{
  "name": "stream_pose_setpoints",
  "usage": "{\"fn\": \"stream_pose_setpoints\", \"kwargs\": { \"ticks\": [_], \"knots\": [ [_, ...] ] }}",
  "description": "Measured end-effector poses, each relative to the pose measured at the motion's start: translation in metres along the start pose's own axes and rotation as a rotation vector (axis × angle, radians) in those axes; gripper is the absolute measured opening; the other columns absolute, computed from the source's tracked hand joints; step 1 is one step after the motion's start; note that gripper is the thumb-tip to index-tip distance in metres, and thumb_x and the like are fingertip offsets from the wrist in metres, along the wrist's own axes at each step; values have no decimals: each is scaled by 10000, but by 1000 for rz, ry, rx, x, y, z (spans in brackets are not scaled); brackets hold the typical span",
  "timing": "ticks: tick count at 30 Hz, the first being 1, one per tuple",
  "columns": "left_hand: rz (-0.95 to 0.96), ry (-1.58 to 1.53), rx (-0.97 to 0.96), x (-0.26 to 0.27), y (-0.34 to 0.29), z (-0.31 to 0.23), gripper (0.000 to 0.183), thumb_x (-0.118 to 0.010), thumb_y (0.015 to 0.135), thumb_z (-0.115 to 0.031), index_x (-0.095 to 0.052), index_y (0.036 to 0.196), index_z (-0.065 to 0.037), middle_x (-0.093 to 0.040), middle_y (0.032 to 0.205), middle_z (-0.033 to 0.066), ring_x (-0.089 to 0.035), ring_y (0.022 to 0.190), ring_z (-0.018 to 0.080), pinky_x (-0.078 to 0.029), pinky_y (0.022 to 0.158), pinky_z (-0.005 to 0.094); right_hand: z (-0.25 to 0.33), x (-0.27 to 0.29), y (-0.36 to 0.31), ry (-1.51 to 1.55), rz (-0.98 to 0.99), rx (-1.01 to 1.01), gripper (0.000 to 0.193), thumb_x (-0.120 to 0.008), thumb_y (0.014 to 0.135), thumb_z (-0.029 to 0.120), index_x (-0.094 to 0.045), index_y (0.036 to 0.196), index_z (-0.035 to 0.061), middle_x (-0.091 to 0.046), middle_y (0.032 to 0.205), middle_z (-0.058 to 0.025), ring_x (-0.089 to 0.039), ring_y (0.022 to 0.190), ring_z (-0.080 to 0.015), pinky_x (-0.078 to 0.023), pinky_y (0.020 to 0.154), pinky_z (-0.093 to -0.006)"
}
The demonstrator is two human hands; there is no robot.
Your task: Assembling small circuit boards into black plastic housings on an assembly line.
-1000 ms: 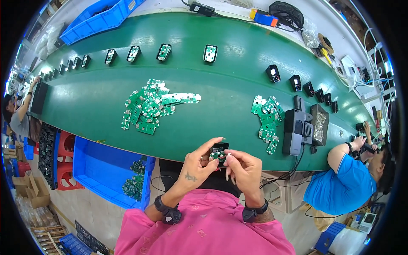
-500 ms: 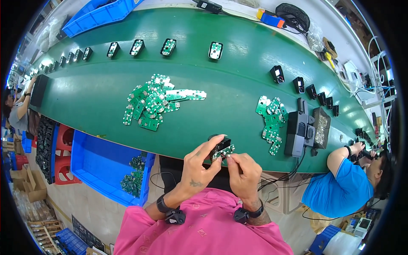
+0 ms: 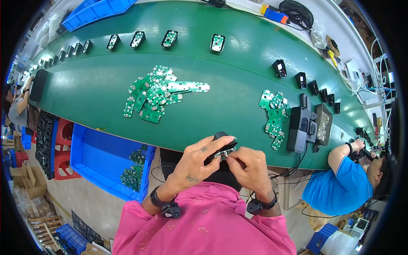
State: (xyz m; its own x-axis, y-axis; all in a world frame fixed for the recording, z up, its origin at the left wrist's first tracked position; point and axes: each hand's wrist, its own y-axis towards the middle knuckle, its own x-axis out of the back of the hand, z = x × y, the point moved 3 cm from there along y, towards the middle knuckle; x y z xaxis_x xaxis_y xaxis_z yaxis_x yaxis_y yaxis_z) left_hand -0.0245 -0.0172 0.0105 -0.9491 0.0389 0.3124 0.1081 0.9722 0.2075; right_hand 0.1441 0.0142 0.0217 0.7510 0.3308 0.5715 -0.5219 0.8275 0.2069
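Note:
Close to the table's front edge, my left hand [image 3: 196, 163] is closed around a small black plastic housing [image 3: 220, 135]. A green circuit board [image 3: 224, 153] sits at the housing's near side, tilted. My right hand [image 3: 250, 165] has its thumb and forefinger pinched at the right end of that board. How far the board goes into the housing is hidden by my fingers. Beyond my hands, loose green circuit boards lie in a large pile [image 3: 155, 94] on the left and a smaller pile [image 3: 275, 117] on the right.
Black housings with boards [image 3: 217, 43] line the far side of the green table [image 3: 208, 114]; other housings [image 3: 279, 68] stand at right. A grey-black device [image 3: 298, 127] adjoins a tray of small parts [image 3: 324, 124]. A blue bin [image 3: 106, 187] holds boards. Co-workers sit at both sides.
The housing in my left hand has tilted, its dark outer side now facing up. My right hand has shifted slightly right, still pinching at the board. The whole view has moved a little.

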Motion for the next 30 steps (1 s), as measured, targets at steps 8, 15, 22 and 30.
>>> {"fn": "stream_pose_setpoints", "kwargs": {
  "ticks": [8,15,22,30],
  "knots": [
    [-42,46,-42,-4,-3,0,547,-631,764,63,-610,1288,-92,-659,1011,150,-649,793,286,-522,700,355,0,-3,0,-17,12,-36,24,-667,792,3,-650,787,-14,-608,661,-97,-574,521,-215,-418,485,-319],
    [-104,253,-29,-9,-7,-1,591,-638,749,73,-607,1310,-112,-655,1031,168,-647,804,324,-533,683,358,-4,-14,2,-30,-47,-38,36,-656,817,16,-645,811,-18,-629,699,-127,-620,584,-274,-465,531,-361],
    [-133,-206,297,-19,1,21,546,-599,863,33,-504,1390,-74,-639,1134,156,-677,878,189,-569,678,349,-19,-16,-8,-2,-206,-192,109,-685,878,85,-651,905,-15,-676,765,-143,-671,639,-229,-513,571,-344],
    [-28,-412,210,-18,0,37,595,-666,809,48,-463,1366,-7,-616,1163,134,-633,980,173,-536,844,287,-43,-31,-8,484,-295,-352,222,-683,922,180,-655,871,-34,-646,655,-73,-569,542,-82,-440,491,-269]
  ]
}}
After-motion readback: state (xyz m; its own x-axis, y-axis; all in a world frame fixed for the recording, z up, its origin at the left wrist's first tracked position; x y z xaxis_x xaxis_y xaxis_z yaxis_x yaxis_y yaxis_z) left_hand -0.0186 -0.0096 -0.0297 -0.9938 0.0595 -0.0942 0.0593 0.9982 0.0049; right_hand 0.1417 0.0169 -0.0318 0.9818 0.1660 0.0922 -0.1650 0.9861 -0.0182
